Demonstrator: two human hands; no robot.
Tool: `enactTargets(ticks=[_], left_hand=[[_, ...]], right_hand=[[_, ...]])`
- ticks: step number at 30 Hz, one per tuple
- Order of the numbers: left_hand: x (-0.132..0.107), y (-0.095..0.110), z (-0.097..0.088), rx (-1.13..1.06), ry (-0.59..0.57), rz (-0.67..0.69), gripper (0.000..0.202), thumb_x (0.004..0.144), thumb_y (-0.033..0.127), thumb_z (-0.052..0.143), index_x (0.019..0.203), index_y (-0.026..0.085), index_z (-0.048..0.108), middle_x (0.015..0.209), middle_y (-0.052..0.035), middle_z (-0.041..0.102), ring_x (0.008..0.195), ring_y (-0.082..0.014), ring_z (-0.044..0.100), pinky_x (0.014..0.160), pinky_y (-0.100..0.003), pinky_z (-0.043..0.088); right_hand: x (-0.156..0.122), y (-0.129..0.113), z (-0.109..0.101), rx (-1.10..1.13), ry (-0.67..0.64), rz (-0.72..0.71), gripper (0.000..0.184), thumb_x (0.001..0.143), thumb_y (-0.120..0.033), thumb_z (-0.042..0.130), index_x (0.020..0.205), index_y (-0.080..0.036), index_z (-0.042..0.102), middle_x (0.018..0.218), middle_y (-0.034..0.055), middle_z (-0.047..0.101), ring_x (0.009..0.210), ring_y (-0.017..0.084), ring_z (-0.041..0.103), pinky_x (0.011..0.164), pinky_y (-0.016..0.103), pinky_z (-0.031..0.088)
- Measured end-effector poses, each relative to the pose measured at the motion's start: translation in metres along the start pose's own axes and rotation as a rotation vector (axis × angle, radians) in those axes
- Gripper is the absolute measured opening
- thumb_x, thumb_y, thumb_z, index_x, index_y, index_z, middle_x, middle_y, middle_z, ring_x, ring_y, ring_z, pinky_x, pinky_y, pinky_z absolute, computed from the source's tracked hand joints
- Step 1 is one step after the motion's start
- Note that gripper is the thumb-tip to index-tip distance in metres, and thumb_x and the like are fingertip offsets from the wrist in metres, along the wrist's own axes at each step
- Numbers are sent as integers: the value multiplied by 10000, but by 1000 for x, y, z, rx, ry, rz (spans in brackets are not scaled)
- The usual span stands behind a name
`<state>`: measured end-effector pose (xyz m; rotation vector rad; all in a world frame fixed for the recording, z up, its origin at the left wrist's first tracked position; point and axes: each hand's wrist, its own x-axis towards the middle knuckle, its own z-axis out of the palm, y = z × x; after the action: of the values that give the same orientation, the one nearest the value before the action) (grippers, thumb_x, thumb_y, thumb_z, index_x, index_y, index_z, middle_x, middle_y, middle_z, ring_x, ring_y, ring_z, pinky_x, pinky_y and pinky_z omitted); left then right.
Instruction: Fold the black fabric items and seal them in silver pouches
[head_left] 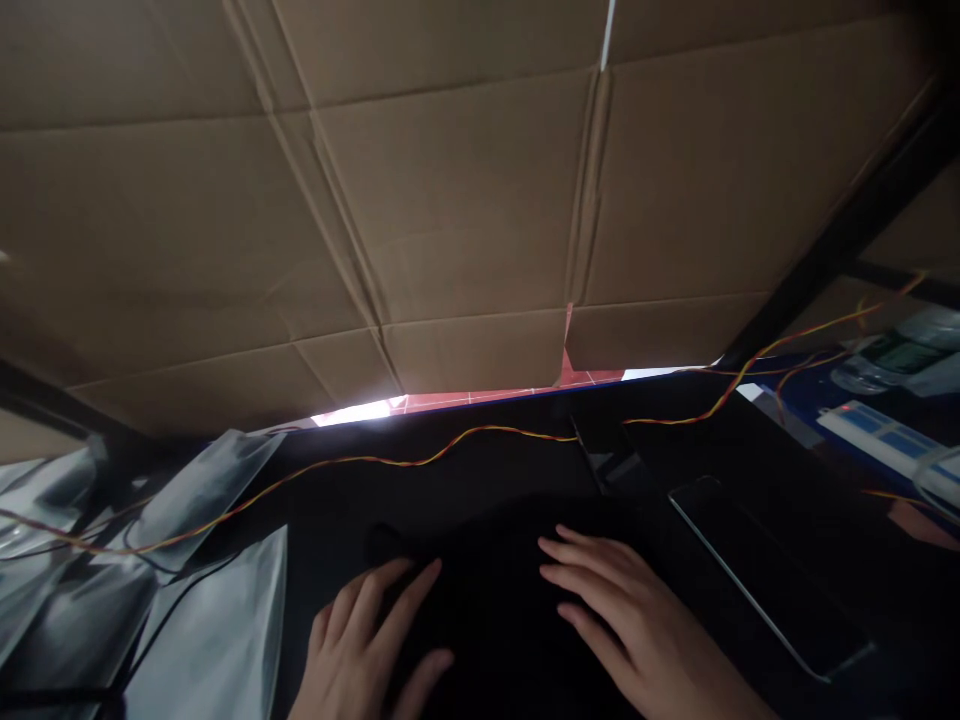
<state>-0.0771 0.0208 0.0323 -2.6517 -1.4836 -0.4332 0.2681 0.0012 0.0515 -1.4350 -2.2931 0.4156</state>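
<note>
My left hand [364, 635] lies at the bottom centre, palm down, thumb and fingers apart, with nothing visible in it. Opposite it, my right hand [626, 610] also rests palm down with its fingers spread. Both are on or just over a very dark area of the black tabletop [450, 500]; whether a black thing lies between them is too dark to tell. To the right of my right hand is a smartphone [772, 580] with a dark screen. Left of my left hand lie several translucent plastic bags [217, 620].
Brown cardboard [465, 200] hangs across the back, with red floor showing beneath. A twisted red-and-yellow wire [420, 462] runs across the table. At right are a white-and-blue power strip [885, 440] with a red light and a clear plastic bottle [900, 350].
</note>
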Motion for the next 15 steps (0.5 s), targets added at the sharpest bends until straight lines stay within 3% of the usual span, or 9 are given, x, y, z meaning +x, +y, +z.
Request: enactTargets(ticks=[3,6,8,12,15], left_hand=[[9,11,16,86,99,27,698,1083,454,555,1741,342,351,1650,-85,609,1447,-324,632,1045,-467,608],[7,12,34,200,150,57,791,1067,536,530,1764,250,289,1712,-117,538,1542,-369,542,1074,-510,564],[2,9,41,248,142,58,825,1055,592,519,1762,233,293,1727,-126,516,1550,-385,530,1081,-527,540],[-1,7,37,277,117,77,831,1064,602,491,1762,201,285,1743,-134,489,1572,-391,494,1124,-545,480],[8,11,30,278,127,85,749,1091,504,461,1761,218,290,1763,-111,464,1622,-350,426,1225,-532,379]], right_hand=[[13,-17,15,-69,30,-120,435,1058,-293,714,1492,-279,702,1673,62,577,1525,325,581,1189,490,581],[13,-15,40,-168,-41,-253,775,984,-521,814,1646,-217,551,1698,185,488,1503,486,554,1110,657,599],[5,-5,48,-192,-58,-272,885,985,-570,799,1722,-247,429,1694,214,460,1489,527,545,1066,701,605],[-10,6,33,-111,-79,-173,996,987,-587,791,1781,-349,238,1800,125,293,1614,456,398,1199,642,528],[-3,5,21,-121,-16,-37,753,1099,-439,666,1761,-382,310,1844,31,199,1679,370,296,1259,566,490]])
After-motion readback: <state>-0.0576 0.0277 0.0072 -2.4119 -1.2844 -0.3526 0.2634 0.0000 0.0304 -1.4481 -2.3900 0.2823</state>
